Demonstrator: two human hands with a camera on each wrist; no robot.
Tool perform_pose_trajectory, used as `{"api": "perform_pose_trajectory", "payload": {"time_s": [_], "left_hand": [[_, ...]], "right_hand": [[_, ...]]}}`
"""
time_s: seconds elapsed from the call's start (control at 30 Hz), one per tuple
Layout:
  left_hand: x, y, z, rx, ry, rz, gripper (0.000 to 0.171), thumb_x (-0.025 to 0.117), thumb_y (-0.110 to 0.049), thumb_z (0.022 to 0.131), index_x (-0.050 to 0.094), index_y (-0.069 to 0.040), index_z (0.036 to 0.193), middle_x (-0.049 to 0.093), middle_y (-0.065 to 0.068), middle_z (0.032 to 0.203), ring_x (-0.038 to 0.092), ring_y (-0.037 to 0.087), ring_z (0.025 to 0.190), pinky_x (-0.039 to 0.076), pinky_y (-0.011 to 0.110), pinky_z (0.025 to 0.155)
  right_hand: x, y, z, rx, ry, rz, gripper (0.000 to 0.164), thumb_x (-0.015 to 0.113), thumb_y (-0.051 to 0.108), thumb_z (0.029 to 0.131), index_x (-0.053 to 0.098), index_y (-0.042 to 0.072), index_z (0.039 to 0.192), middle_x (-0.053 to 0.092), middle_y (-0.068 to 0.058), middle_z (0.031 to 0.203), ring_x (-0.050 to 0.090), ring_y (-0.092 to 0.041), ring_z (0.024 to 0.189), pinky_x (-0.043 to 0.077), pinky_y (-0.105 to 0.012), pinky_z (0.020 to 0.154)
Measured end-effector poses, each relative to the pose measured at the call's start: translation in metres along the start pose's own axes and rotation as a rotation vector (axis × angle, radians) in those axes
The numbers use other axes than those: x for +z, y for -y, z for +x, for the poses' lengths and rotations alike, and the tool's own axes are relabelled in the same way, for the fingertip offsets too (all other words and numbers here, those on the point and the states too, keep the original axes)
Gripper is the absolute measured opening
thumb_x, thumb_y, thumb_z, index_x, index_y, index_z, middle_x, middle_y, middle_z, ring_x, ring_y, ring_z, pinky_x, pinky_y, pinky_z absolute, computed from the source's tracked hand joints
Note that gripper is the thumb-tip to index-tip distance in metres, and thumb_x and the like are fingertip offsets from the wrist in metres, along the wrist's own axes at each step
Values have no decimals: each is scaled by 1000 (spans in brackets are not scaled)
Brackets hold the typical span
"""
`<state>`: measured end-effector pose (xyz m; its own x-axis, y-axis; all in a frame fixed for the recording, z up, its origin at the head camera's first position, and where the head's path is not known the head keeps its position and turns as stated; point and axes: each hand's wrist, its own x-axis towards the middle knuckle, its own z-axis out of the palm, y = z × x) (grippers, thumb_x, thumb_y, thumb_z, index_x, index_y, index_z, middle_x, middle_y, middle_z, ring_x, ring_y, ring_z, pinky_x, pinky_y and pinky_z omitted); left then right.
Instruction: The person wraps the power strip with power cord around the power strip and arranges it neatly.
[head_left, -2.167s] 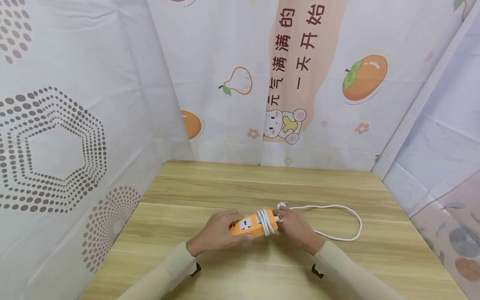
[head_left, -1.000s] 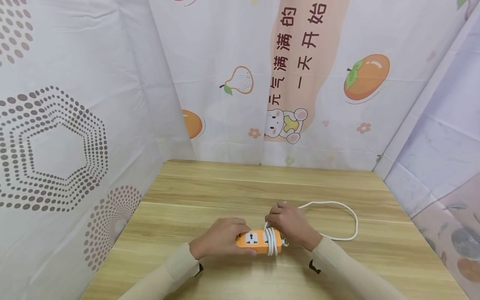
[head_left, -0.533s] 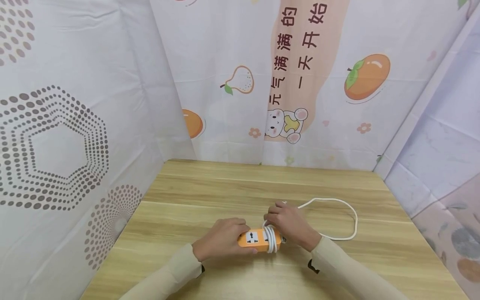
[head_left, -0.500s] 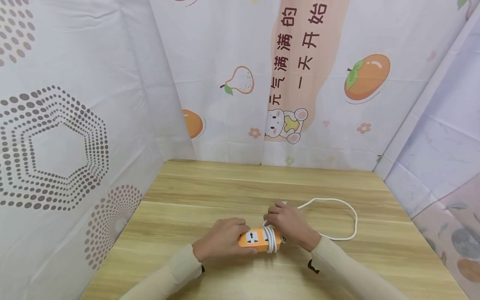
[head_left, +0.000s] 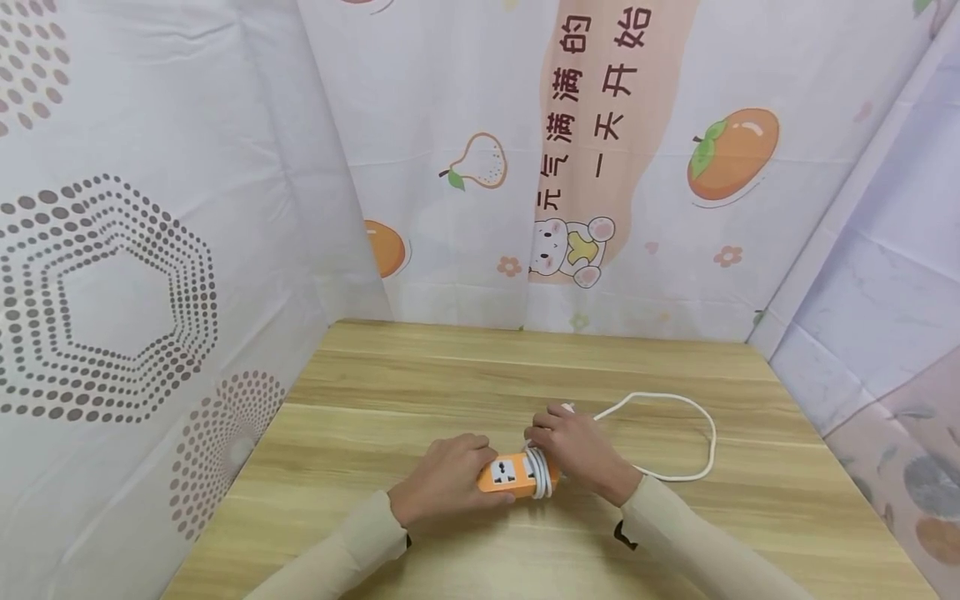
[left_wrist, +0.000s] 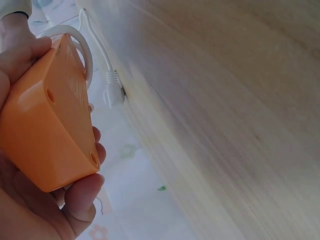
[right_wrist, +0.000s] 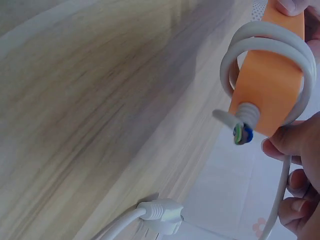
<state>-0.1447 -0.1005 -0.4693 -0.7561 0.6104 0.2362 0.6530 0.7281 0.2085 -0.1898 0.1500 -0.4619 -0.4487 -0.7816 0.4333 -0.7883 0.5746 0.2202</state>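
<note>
My left hand [head_left: 446, 477] holds an orange power strip [left_wrist: 47, 122] by its left end, thumb along the near side. White sockets show on its top in the head view. A white cord [right_wrist: 272, 46] is wound in several turns around the right end. There my right hand [head_left: 576, 448] grips the cord with curled fingers, close beside the strip. In the right wrist view, coloured wires [right_wrist: 243, 134] show at a cut stub by the strip's end. The white plug [right_wrist: 164, 216] lies on the table beyond the right hand.
A loose loop of cord [head_left: 713, 442] lies on the wooden table [head_left: 420, 383], right of the hands. A printed white curtain [head_left: 442, 250] hangs along the table's back edge. More patterned cloth [head_left: 150, 308] hangs at the left, and also at the right.
Since the oldest frame, the strip has come closer to me and slightly right. My right hand has moved to the wound cord's far side. The loose loop's far side has shifted away from me.
</note>
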Motion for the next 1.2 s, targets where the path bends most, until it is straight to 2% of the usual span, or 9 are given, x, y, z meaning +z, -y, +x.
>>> {"api": "perform_pose_trajectory", "payload": {"time_s": [0.13,0.3,0.43,0.63,0.87,1.1,1.2], "left_hand": [[2,0,0,-19,-2,8,52,71,-70,84,73,-19,93,46,-14,77,40,0,59,33,22,47],[3,-1,0,-42,-12,38,50,73,-68,84,71,-19,92,49,-13,79,42,3,63,34,23,47],[5,-2,0,-57,-25,77,50,72,-68,84,69,-19,90,49,-11,80,43,4,65,33,23,48],[7,-4,1,-63,-45,136,52,72,-69,83,69,-17,89,52,-9,81,45,7,66,33,23,47],[8,-3,6,-87,-49,167,54,71,-68,85,70,-15,89,50,-7,80,44,9,66,33,24,45],[12,-1,8,-107,-42,169,53,71,-67,85,70,-14,89,50,-7,79,44,8,65,33,24,45],[13,0,8,-117,-32,166,53,71,-67,85,71,-14,89,50,-7,79,43,8,65,33,24,45]], "right_hand": [[-2,2,2,6,19,-1,27,88,5,77,78,18,99,66,5,94,57,-14,85,53,-28,60],[-6,4,3,32,49,5,28,88,7,79,77,16,103,65,3,97,58,-14,88,53,-29,59],[-8,5,4,54,53,-2,26,89,9,78,76,15,100,63,1,94,58,-15,85,54,-29,59],[-10,6,5,66,47,4,29,90,1,74,75,11,96,59,-1,89,56,-16,79,54,-30,65],[-9,7,4,71,58,43,29,87,1,79,73,7,104,60,-3,97,58,-18,87,56,-33,65],[-7,6,2,94,3,36,19,86,1,79,73,6,92,58,-3,87,55,-18,80,54,-31,65],[-7,6,1,90,4,22,17,86,2,80,73,6,91,58,-3,86,55,-17,79,53,-31,64]]}}
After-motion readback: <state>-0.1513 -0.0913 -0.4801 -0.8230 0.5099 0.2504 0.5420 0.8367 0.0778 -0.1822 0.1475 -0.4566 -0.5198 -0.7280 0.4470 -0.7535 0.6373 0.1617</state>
